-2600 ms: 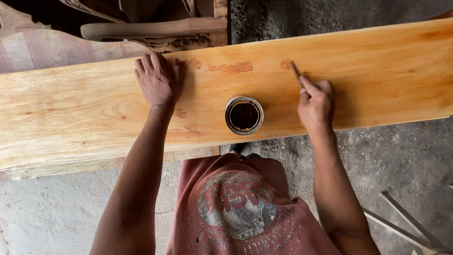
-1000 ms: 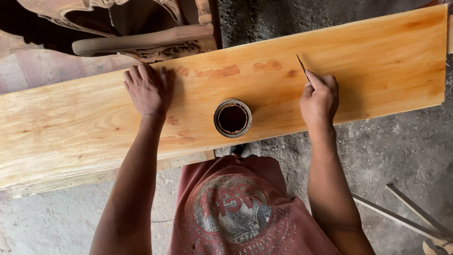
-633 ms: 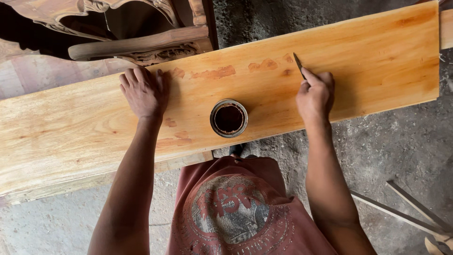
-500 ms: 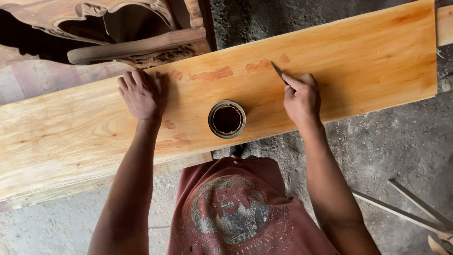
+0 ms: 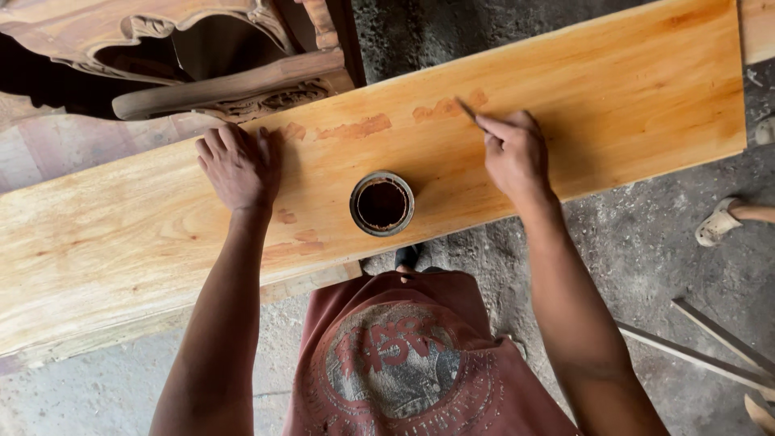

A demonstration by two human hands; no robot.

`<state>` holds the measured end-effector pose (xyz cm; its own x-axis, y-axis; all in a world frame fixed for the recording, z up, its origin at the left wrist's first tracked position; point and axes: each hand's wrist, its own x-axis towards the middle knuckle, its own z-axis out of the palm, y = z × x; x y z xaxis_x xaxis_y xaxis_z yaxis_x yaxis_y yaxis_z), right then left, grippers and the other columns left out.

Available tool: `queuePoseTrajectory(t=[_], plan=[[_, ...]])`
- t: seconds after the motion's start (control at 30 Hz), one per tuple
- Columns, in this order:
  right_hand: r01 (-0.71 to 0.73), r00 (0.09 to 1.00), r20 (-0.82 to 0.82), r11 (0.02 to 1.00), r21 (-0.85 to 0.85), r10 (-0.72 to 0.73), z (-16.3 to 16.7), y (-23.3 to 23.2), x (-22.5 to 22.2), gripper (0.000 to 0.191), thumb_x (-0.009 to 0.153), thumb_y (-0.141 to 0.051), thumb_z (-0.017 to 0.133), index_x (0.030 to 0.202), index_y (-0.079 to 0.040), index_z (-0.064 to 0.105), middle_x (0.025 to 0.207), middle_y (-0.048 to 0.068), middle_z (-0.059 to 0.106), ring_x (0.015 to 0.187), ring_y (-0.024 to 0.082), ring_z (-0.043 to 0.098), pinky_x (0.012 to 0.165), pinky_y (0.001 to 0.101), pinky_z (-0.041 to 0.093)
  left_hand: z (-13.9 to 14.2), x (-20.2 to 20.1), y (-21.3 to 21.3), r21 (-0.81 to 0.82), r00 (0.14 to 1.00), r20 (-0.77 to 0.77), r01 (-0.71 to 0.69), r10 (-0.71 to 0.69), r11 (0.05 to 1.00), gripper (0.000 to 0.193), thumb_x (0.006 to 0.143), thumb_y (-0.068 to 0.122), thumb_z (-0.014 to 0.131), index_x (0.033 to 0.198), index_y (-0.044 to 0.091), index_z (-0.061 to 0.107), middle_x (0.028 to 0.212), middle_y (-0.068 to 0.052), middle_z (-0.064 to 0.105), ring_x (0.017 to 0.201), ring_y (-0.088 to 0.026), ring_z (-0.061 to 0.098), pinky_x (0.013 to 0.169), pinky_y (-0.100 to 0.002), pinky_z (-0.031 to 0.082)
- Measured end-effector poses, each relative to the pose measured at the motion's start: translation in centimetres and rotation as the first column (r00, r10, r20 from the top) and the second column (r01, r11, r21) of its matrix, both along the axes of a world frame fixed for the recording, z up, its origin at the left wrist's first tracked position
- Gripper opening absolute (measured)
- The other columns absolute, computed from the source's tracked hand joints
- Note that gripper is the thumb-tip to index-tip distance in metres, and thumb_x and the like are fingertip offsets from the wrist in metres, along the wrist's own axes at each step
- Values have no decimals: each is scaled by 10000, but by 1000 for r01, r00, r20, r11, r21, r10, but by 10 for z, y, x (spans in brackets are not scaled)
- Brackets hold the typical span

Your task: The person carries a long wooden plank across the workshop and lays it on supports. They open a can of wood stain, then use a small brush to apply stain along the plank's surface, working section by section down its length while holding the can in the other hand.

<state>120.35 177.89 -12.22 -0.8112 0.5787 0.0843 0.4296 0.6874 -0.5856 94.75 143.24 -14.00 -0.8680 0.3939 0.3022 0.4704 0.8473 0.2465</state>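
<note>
Rough grey concrete floor [image 5: 646, 266], carved dark wooden furniture [image 5: 202, 56] at upper left, loose wooden strips [image 5: 710, 347] lower right, soft daylight

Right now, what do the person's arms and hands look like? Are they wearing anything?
Both arms are bare, with no sleeves showing. The left hand and right hand wear no gloves, and I see no rings, watch or bracelets. The person wears a faded reddish shirt with a round print.

A long pale wooden plank [image 5: 630, 97] lies flat, slanting across the view, with reddish-brown filler patches [image 5: 355, 127] along its far edge. A thin dark stick [image 5: 466, 109] touches one patch.
</note>
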Motion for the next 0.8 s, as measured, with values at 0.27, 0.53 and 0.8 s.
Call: queuePoseTrajectory(t=[0.27, 0.53, 0.8], plan=[[-73, 993, -68, 960, 269, 95, 6, 20, 22, 353, 911, 46, 723, 1219, -108, 803, 1029, 109, 600, 1019, 318, 576, 885, 412, 493, -2, 1, -2, -19, 1000, 17, -12, 12, 1000, 432, 1025, 422, 698, 1060, 31, 519, 1081, -199, 526, 1034, -401, 478, 912, -535, 395], [-63, 996, -48, 965, 256, 78, 11, 15, 21, 379, 913, 54, 708, 1244, -109, 799, 1019, 92, 596, 1014, 312, 574, 885, 404, 487, -1, 0, -1, -19, 1000, 6, -18, 18, 1000, 440, 1013, 431, 706, 1050, 35, 517, 1075, -198, 531, 1026, -399, 480, 901, -531, 394], [22, 997, 68, 997, 72, -27, -7, 10, 18, 311, 963, -4, 699, 1247, -104, 778, 1040, 113, 636, 949, 225, 574, 775, 338, 515, 0, 1, -1, -19, 1000, 1, -14, 14, 1000, 432, 1014, 426, 700, 1051, 36, 518, 1077, -196, 537, 1033, -404, 484, 911, -532, 394]])
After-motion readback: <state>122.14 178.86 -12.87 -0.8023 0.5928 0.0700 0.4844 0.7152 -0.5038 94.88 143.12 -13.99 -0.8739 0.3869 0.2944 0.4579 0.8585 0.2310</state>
